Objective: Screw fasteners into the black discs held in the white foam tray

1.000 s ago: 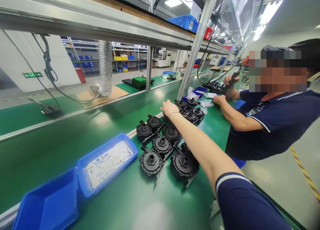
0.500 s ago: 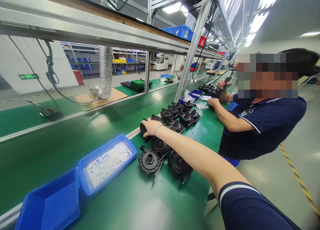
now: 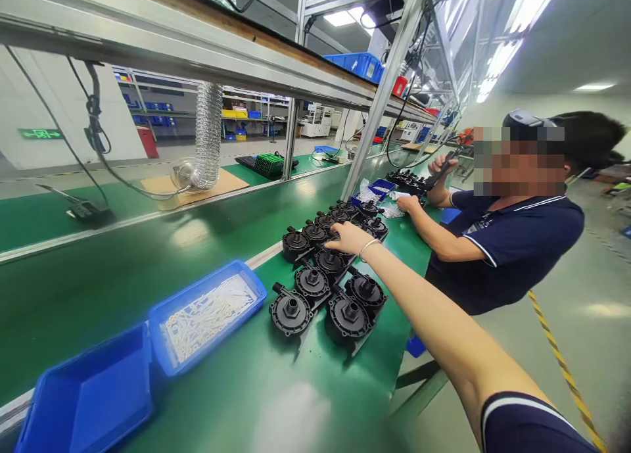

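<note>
Behind the right hand [image 3: 348, 238], partly hidden housings [image 3: 324, 221].

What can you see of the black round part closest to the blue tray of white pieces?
The black part looks like matte plastic: a round body with a ribbed, lugged rim, an upright open tube at its middle, a side spout pointing towards the far left, and a foot sticking out on the near side. It sits tube-up on the green table. No visible hand touches it; contact with the neighbouring part behind is unclear.
</note>
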The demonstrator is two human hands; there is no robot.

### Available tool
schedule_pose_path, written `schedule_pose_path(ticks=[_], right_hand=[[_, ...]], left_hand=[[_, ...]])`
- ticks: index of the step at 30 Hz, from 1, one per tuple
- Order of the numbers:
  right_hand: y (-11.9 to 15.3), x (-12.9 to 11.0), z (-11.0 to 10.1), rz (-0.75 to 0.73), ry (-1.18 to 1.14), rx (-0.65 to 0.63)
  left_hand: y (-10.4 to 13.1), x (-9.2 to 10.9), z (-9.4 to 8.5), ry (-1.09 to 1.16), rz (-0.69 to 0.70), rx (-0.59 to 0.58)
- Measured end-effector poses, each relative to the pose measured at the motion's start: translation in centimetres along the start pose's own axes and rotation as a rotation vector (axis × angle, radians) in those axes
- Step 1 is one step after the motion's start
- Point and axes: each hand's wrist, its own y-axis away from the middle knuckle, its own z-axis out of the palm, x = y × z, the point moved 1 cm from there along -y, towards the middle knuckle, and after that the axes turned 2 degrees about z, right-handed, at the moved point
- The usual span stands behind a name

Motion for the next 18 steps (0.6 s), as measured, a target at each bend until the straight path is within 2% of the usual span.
schedule_pose_path(ticks=[6, 14, 18], right_hand=[[1.3, 3.3, 3.6, 0.070, -0.032, -0.025], [-0.3, 7.3, 3.9, 0.129, -0.082, -0.033], [-1.7, 8.3, 4.2, 0.126, -0.098, -0.007]], left_hand=[[0.0, -0.1, 0.1, -0.015, 0.002, 0.020], [-0.1, -0.2, 0.3, -0.016, 0.010, 0.025], [0.0, -0.3, 0.3, -0.009, 0.005, 0.030]])
